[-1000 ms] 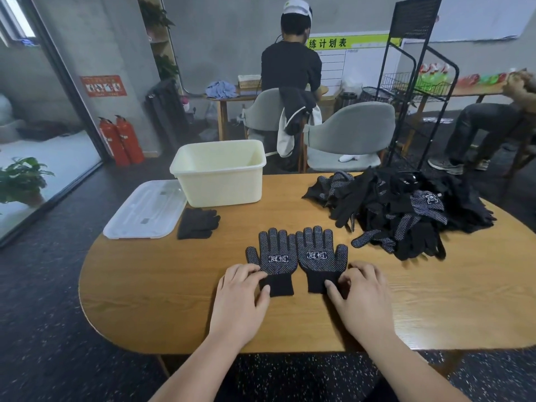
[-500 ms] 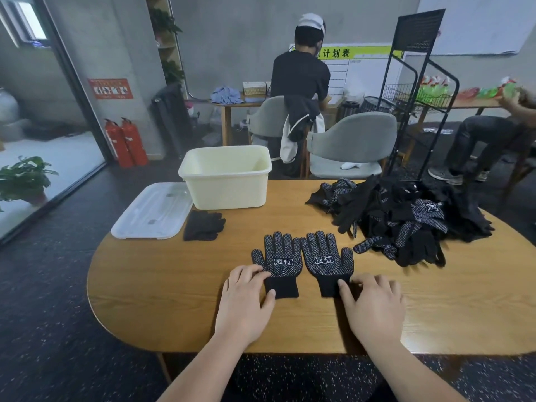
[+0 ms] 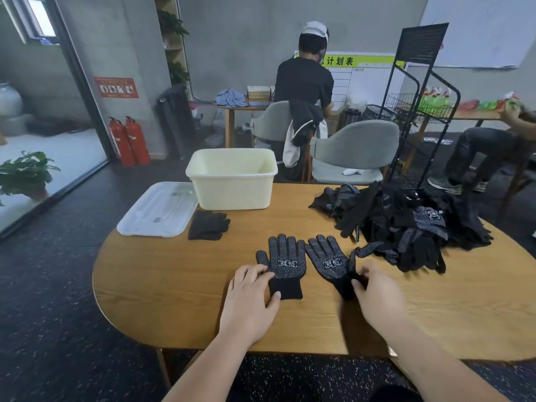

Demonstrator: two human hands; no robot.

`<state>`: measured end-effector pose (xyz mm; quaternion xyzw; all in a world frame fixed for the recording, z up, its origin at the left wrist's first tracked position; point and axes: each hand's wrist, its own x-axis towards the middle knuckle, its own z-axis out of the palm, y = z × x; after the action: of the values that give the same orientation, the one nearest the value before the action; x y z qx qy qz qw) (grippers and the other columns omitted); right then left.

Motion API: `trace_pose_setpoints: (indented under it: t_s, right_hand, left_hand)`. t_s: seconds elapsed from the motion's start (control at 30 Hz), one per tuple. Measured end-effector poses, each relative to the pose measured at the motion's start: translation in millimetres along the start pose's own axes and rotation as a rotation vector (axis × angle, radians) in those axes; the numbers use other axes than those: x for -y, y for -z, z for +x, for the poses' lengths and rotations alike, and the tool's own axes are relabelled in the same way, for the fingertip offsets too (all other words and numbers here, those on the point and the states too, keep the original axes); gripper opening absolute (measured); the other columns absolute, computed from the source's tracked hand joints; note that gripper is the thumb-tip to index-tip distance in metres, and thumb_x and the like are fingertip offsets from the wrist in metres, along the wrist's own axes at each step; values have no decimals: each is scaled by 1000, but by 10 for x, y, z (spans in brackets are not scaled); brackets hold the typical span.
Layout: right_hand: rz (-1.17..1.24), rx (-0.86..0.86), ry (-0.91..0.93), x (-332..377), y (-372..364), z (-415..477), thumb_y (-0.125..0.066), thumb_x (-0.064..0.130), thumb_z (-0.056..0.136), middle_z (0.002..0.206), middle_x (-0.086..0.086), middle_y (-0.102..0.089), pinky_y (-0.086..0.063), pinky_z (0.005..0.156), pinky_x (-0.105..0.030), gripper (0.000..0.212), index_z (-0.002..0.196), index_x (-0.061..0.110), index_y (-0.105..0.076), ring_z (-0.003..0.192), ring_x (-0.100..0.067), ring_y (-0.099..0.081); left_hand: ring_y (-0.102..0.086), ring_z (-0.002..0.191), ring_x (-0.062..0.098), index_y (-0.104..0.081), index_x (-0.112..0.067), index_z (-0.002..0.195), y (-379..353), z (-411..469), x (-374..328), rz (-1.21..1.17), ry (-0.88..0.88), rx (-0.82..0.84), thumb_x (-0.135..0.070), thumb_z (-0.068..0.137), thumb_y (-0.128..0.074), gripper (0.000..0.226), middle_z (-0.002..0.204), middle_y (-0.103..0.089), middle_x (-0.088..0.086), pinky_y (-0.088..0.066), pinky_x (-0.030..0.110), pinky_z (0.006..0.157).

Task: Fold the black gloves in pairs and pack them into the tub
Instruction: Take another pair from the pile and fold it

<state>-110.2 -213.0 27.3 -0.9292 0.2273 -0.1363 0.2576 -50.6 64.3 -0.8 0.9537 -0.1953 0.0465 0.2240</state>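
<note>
Fingers (image 3: 256,271) of the left hand (image 3: 249,303) rested on the left glove (image 3: 282,264) at its cuff. The right hand (image 3: 380,297) pinched the cuff of the right glove (image 3: 329,262). Beyond the fingers stood the tub (image 3: 232,184) and a glove pile (image 3: 406,227).

- Tub (image 3: 232,187) on table (image 3: 174,285), far edge, left of centre.
- Lid (image 3: 158,210) just left of tub.
- Folded pair (image 3: 208,225) before tub, beside lid's near right corner.
- Left glove (image 3: 284,265) and right glove (image 3: 330,265) flat, side by side, mid-table, near side.
- Pile (image 3: 406,227) right of them, reaching the far edge.
- Left hand (image 3: 249,303) touches left glove's cuff; right hand (image 3: 377,297) pinches right glove's cuff.
- Chair (image 3: 356,146) behind table.
</note>
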Motion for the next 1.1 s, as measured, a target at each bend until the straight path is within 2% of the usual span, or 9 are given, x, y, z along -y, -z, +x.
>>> trace_pose_setpoints:
  t_s: [0.07,0.27,0.43,0.5,0.7,0.83,0.9,1.0,1.1]
  right_hand:
    - [17,-29,70,100,184,24,-67,13,98,102,0,-68,-56,72,-40,25,108,27,-50,80,-19,-61]
    - [5,-91,324,598,754,172,-66,7,96,112,14,-69,-53,88,-37,34,119,31,-60,103,-15,-65]
    - [173,-59,447,987,1130,244,-68,6,96,111,24,-67,-35,92,-1,39,123,34,-65,107,10,-59]
    - [218,-18,463,1074,1178,299,-68,7,96,111,24,-68,-32,89,5,39,122,36,-67,109,12,-58]
    - [182,13,482,1225,1069,478,-66,8,99,110,23,-70,-46,101,-19,37,121,37,-69,109,3,-62]
    - [222,-181,581,1326,1038,446,-65,9,99,112,20,-71,-43,98,-16,33,120,34,-72,110,0,-63]
    - [212,-191,632,1321,932,369,-67,8,97,112,15,-68,-42,96,-12,34,118,34,-74,106,0,-61]
    - [171,-69,684,1128,494,190,-69,2,92,106,11,-65,-50,92,-21,39,115,32,-75,98,-6,-63]
    - [-82,210,647,786,-59,5,-63,9,98,114,11,-64,-55,94,-32,41,126,38,-68,102,-8,-63]
  left_hand:
    - [-15,150,6,-50,-36,152,4,-1,-3,2,-9,1,-58,103,-44,54,155,-35,-21,-27,36,125]
    - [-16,149,5,-51,-39,151,12,-16,-23,31,-87,27,-65,101,-38,58,153,-37,-24,-24,33,125]
    - [-20,146,1,-55,-39,147,39,-63,-48,30,-200,41,-65,98,-41,57,147,-39,-26,-25,33,124]
    - [-20,147,0,-56,-38,146,40,-66,-42,7,-193,22,-63,97,-43,57,147,-38,-26,-25,33,124]
    - [-17,147,0,-55,-35,149,38,-52,-45,17,-162,22,-64,96,-44,62,147,-37,-23,-20,29,125]
    - [-16,149,3,-49,-32,154,33,-40,-43,47,-146,15,-71,95,-40,71,152,-35,-21,-21,32,127]
    - [-16,150,3,-49,-31,154,23,-33,-41,52,-139,20,-73,95,-40,73,152,-35,-21,-21,33,127]
    - [-16,150,3,-50,-31,154,36,-21,-52,48,-129,29,-76,94,-40,76,152,-36,-22,-22,34,127]
    - [-16,150,4,-47,-31,155,63,-25,-78,37,-115,60,-77,94,-37,77,153,-36,-21,-22,35,127]
